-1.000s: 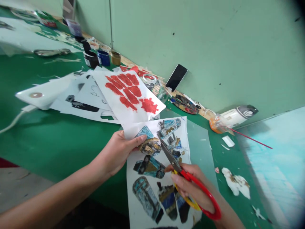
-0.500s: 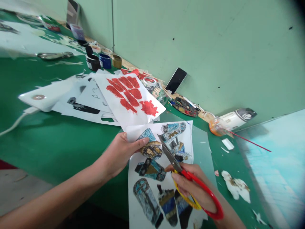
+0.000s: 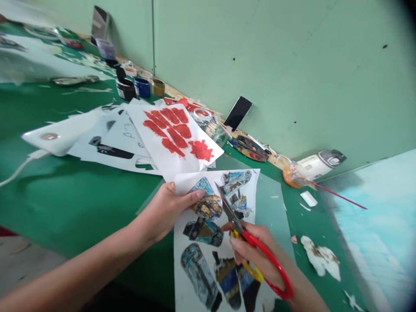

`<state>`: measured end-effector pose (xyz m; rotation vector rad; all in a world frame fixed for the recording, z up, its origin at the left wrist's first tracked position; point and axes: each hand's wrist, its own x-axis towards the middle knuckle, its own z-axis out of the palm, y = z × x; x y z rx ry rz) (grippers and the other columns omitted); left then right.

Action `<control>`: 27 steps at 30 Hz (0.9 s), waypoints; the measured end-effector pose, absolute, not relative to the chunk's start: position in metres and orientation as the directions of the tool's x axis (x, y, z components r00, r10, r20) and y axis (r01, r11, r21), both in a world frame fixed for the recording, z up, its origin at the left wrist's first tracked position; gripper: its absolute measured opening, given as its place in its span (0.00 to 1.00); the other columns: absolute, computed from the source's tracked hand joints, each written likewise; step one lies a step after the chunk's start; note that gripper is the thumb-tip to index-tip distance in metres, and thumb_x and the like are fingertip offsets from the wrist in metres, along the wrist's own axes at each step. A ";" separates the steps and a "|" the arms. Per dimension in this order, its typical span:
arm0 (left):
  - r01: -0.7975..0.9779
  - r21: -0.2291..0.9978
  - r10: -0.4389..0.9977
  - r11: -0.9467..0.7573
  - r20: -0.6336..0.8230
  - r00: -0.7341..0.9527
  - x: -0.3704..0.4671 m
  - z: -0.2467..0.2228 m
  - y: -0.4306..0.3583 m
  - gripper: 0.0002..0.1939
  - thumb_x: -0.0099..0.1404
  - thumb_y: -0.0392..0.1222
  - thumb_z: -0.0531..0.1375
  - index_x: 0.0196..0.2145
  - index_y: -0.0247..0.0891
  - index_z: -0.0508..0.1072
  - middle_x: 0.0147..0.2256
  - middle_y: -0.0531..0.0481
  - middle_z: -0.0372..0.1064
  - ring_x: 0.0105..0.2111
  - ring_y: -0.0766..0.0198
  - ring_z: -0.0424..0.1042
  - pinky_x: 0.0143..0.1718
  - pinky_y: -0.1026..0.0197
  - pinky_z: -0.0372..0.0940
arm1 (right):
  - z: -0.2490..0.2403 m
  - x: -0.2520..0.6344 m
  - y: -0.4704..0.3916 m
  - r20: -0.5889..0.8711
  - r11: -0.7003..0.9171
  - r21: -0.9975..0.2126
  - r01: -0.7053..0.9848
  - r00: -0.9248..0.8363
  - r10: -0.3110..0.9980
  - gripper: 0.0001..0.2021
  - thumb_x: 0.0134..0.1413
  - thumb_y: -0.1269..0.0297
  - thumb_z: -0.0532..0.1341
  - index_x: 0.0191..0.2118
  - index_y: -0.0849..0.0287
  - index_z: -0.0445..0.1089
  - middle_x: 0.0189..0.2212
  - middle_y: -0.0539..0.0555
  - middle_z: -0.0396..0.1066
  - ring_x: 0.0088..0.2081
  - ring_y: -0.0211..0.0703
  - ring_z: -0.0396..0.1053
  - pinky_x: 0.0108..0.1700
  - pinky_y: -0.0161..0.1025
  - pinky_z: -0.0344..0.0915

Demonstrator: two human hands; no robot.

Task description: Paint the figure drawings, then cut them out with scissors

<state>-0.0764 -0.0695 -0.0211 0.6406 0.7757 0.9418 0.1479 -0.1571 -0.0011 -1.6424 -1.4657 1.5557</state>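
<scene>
A white sheet (image 3: 195, 236) with several painted shapes in blue, brown and black hangs over the green table's front part. My left hand (image 3: 169, 208) pinches its upper left part, thumb on top beside a blue shape. My right hand (image 3: 260, 247) is wrapped round the red and yellow handles of the scissors (image 3: 232, 216). The blades point up and left over the sheet, their tips between the upper shapes. How far the blades are parted is hard to tell.
Behind lie a red-painted sheet (image 3: 175, 134), other papers and a white device (image 3: 52, 136) with a cable. Paint jars (image 3: 142, 87), a leaning phone (image 3: 238, 113), a palette (image 3: 250, 148) and a bottle (image 3: 320, 164) line the wall. A stained tissue (image 3: 320, 255) lies right.
The scissors' handles have moved left and closer to each other, with my right hand shifting slightly left. My left hand keeps its hold on the sheet. The view has shifted a little.
</scene>
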 end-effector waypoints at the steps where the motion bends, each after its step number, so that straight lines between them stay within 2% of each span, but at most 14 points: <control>1: -0.465 0.759 0.878 0.457 -0.299 0.375 -0.076 -0.021 -0.070 0.17 0.53 0.40 0.75 0.41 0.35 0.83 0.36 0.44 0.83 0.35 0.54 0.81 0.42 0.55 0.77 | -0.002 0.148 -0.157 -0.431 -0.338 -0.862 0.378 -0.195 0.881 0.27 0.59 0.42 0.62 0.50 0.63 0.74 0.23 0.49 0.66 0.24 0.38 0.65 0.28 0.35 0.63; 7: -0.493 0.719 0.863 0.489 -0.315 0.396 -0.075 -0.016 -0.071 0.17 0.50 0.38 0.76 0.39 0.33 0.83 0.36 0.43 0.83 0.35 0.54 0.82 0.41 0.57 0.77 | -0.003 0.151 -0.158 -0.429 -0.347 -0.880 0.323 -0.232 0.873 0.26 0.62 0.44 0.61 0.51 0.64 0.74 0.19 0.45 0.61 0.22 0.36 0.61 0.26 0.33 0.59; 15: -0.500 0.722 0.868 0.478 -0.299 0.396 -0.073 -0.013 -0.071 0.19 0.51 0.38 0.75 0.42 0.34 0.83 0.38 0.42 0.82 0.37 0.50 0.81 0.42 0.53 0.77 | -0.003 0.148 -0.158 -0.423 -0.351 -0.890 0.293 -0.237 0.875 0.24 0.62 0.45 0.62 0.51 0.62 0.74 0.20 0.47 0.65 0.23 0.38 0.64 0.28 0.35 0.61; 19: -0.508 0.720 0.868 0.473 -0.284 0.406 -0.073 -0.014 -0.071 0.18 0.52 0.37 0.75 0.42 0.34 0.83 0.39 0.42 0.82 0.38 0.50 0.81 0.42 0.54 0.76 | -0.006 0.149 -0.160 -0.413 -0.345 -0.896 0.281 -0.234 0.880 0.24 0.62 0.45 0.62 0.51 0.63 0.73 0.19 0.45 0.63 0.21 0.36 0.60 0.25 0.34 0.56; 24: -0.511 0.719 0.868 0.470 -0.273 0.414 -0.073 -0.015 -0.072 0.18 0.52 0.38 0.75 0.43 0.33 0.82 0.40 0.41 0.82 0.40 0.49 0.81 0.44 0.52 0.76 | -0.006 0.148 -0.162 -0.401 -0.336 -0.899 0.281 -0.219 0.890 0.24 0.63 0.44 0.60 0.49 0.63 0.73 0.18 0.43 0.54 0.20 0.33 0.53 0.24 0.33 0.51; 27: -0.514 0.716 0.867 0.472 -0.270 0.419 -0.074 -0.015 -0.072 0.18 0.53 0.37 0.74 0.42 0.33 0.82 0.40 0.40 0.82 0.40 0.49 0.81 0.44 0.52 0.76 | -0.006 0.148 -0.163 -0.367 -0.293 -0.902 0.318 -0.204 0.908 0.23 0.63 0.44 0.60 0.48 0.62 0.74 0.20 0.44 0.54 0.21 0.33 0.51 0.23 0.33 0.48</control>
